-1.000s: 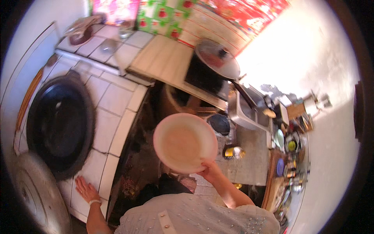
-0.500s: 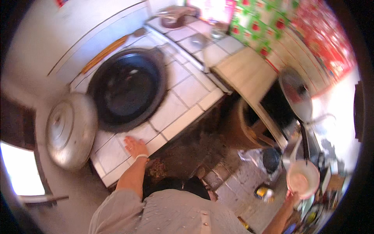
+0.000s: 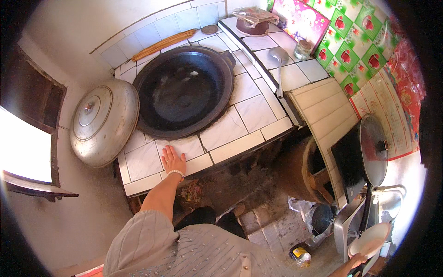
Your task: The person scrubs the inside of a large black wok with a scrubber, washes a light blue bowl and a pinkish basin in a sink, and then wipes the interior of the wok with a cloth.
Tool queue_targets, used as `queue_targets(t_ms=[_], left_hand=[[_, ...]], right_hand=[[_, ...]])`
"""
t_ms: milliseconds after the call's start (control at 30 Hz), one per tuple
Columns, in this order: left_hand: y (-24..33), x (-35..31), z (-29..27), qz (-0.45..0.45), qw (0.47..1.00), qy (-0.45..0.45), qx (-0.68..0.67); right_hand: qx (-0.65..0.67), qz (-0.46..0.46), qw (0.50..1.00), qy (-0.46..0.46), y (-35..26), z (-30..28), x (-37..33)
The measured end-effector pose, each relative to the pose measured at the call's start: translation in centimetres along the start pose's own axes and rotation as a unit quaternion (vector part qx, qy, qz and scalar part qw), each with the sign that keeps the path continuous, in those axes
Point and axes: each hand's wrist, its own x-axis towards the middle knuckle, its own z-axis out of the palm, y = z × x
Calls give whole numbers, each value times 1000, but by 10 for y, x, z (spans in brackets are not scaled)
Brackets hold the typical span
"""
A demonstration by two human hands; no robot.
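My left hand (image 3: 172, 161) rests flat with its fingers stretched out on the white-tiled stove top (image 3: 229, 125), wearing a pale bead bracelet. Just beyond it, a large black wok (image 3: 184, 94) is set into the tiles, with a small pale spot inside. A domed metal lid (image 3: 105, 122) leans at the wok's left. At the lower right, my right hand (image 3: 356, 261) is closed on the rim or handle of a pale pinkish dipper (image 3: 373, 238), which is tilted; its contents cannot be made out.
A metal ladle (image 3: 279, 69) and a glass jar (image 3: 302, 49) stand on the raised tiled ledge. Thin sticks (image 3: 164, 44) lie behind the wok. A large brown vat (image 3: 295, 168) sits under a wooden board (image 3: 325, 115). A pan lid (image 3: 374, 150) and a bottle (image 3: 302, 255) are at the right.
My view has turned, so the stove sits further right in it. The dipper has tipped from showing its inside to being seen more edge-on, lower and further right. My left hand stays on the tiles.
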Motion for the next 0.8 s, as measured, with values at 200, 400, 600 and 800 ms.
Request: queue_targets(t_ms=[200, 400, 600, 800], left_hand=[[-2, 3, -2, 9, 1000, 10, 12], [-23, 5, -8, 110, 993, 30, 25], [-82, 26, -43, 302, 952, 21, 46], [-95, 41, -44, 374, 926, 37, 36]], right_hand=[[104, 50, 990, -77, 21, -15, -66], [234, 197, 918, -252, 57, -36, -177], [80, 381, 734, -556, 48, -59, -331], [356, 324, 592, -646, -111, -40, -527]])
